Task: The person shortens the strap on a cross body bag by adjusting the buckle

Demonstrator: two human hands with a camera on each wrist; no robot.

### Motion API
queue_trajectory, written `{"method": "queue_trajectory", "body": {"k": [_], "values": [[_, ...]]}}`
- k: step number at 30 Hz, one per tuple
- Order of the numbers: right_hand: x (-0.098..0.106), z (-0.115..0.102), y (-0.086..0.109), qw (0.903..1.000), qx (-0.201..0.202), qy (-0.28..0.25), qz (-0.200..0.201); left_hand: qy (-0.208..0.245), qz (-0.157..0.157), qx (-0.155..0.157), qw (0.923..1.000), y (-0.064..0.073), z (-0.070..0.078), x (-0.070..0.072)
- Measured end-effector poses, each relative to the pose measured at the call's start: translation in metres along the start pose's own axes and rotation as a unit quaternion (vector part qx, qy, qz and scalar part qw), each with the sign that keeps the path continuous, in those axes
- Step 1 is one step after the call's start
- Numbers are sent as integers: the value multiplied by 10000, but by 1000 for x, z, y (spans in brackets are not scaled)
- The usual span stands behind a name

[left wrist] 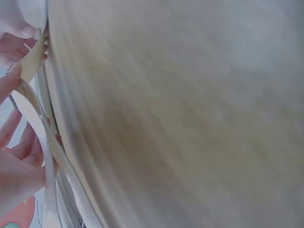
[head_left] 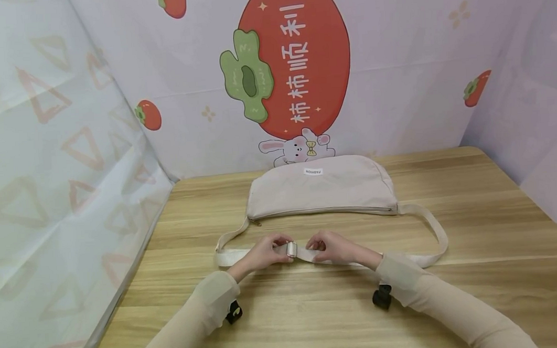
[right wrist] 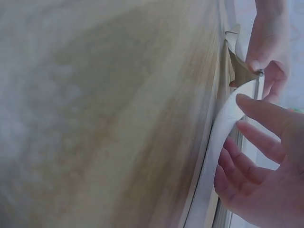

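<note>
A pale beige shoulder bag (head_left: 324, 190) lies on the table with its zipper edge toward me. Its long strap (head_left: 425, 260) loops round in front of it. At the strap's metal slide buckle (head_left: 292, 249), my left hand (head_left: 266, 252) pinches the webbing between thumb and fingers. Just right of the buckle, my right hand (head_left: 331, 247) holds the strap between thumb and fingertips. In the left wrist view the strap (left wrist: 35, 111) hangs doubled below the buckle. The right wrist view has the right hand (right wrist: 266, 166) with its lower fingers spread behind the strap.
The wooden table (head_left: 314, 319) ends at a printed cloth backdrop (head_left: 397, 99) behind the bag. Another cloth (head_left: 57, 196) hangs along the left side. A black wrist device (head_left: 382, 297) sits under the right sleeve, and a similar black device (head_left: 234, 312) under the left.
</note>
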State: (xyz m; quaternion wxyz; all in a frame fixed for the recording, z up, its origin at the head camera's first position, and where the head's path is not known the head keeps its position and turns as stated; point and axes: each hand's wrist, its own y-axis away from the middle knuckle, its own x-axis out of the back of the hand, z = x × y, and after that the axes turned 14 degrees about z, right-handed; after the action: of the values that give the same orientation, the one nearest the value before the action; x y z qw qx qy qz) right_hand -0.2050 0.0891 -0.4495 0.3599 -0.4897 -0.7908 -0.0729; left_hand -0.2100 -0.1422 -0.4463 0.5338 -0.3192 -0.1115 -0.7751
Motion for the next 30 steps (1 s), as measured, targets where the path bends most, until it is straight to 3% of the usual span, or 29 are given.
{"method": "queue_trajectory", "body": {"k": [12, 18, 30], "values": [[-2, -7, 7, 9971, 219, -128, 721, 458, 172, 201, 9986, -1, 11, 0], [-4, -12, 10, 9933, 158, -470, 1040, 675, 298, 353, 9967, 0, 18, 3], [-1, -23, 21, 9765, 158, -909, 1947, 852, 645, 302, 9938, 4, 43, 9]]}}
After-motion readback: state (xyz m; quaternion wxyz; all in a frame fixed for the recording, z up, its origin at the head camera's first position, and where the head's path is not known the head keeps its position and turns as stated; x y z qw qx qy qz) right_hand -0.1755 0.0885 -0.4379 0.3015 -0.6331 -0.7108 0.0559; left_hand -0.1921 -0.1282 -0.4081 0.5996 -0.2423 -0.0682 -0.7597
